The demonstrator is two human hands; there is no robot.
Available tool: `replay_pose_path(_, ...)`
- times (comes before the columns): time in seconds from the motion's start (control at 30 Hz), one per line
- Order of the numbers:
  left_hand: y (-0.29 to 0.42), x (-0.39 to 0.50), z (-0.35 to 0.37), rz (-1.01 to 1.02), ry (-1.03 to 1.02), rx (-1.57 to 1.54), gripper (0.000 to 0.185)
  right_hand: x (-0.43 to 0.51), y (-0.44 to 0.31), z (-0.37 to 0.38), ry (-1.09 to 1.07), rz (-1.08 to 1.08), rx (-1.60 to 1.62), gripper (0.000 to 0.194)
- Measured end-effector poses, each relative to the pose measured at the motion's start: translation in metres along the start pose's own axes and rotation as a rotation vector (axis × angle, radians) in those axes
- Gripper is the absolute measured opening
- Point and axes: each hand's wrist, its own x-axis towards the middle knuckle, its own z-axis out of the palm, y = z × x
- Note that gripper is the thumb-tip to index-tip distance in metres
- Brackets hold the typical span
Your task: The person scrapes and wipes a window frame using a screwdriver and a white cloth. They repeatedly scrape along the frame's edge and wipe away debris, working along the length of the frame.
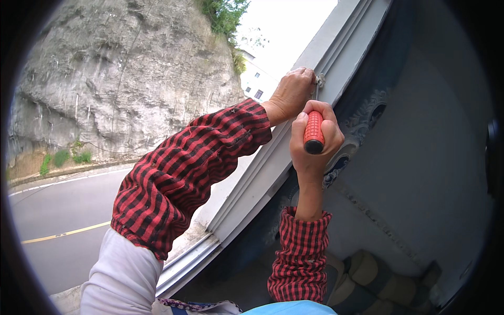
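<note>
My right hand (317, 134) grips the red, ribbed handle of a tool (314, 128), which looks like a screwdriver; its black butt end faces me. A thin metal shaft (317, 92) runs from beyond my fist towards the grooved window frame (334, 51). Just past my right hand, my left hand (295, 88) lies against the frame with its fingers curled. A small greyish, crumbly lump (321, 80) sits on the frame beside my left fingertips, where the shaft ends. Whatever is under my left fingers is hidden.
Outside the window, a road (71, 212) runs below a rock face (138, 71), with a white building (256, 78) beyond. A lower sill track (189, 260) meets the frame. Inside, patterned dark curtain fabric (354, 130) borders the frame, and cushioned seating (370, 275) stands in the dim room.
</note>
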Motion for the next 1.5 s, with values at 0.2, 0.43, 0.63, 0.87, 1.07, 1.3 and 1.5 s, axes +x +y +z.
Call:
replay_pose_path(0.2, 0.004, -0.109, -0.021, -0.049, -0.069, 0.019, 0.008, -0.088, -0.046, -0.005, -0.047, 0.099, 0.111, 0.030)
replay_pose_path(0.43, 0.021, -0.218, -0.056, -0.126, -0.186, 0.062, 0.016, -0.165, -0.103, -0.014, -0.120, 0.285, 0.149, 0.030)
replay_pose_path(0.63, 0.026, -0.282, -0.069, -0.185, -0.216, 0.074, 0.020, -0.216, -0.133, -0.018, -0.156, 0.374, 0.194, 0.033)
replay_pose_path(0.87, 0.028, -0.362, -0.089, -0.204, -0.303, 0.102, 0.016, -0.274, -0.169, -0.014, -0.207, 0.461, 0.205, 0.032)
replay_pose_path(1.07, 0.022, -0.430, -0.091, -0.285, -0.436, 0.095, 0.015, -0.333, -0.183, -0.011, -0.270, 0.573, 0.233, 0.028)
replay_pose_path(1.3, 0.016, -0.478, -0.091, -0.359, -0.605, 0.089, 0.012, -0.366, -0.189, -0.016, -0.380, 0.691, 0.230, 0.026)
replay_pose_path(1.5, 0.009, -0.495, -0.093, -0.454, -0.730, 0.112, 0.008, -0.375, -0.196, -0.014, -0.386, 0.862, 0.271, 0.021)
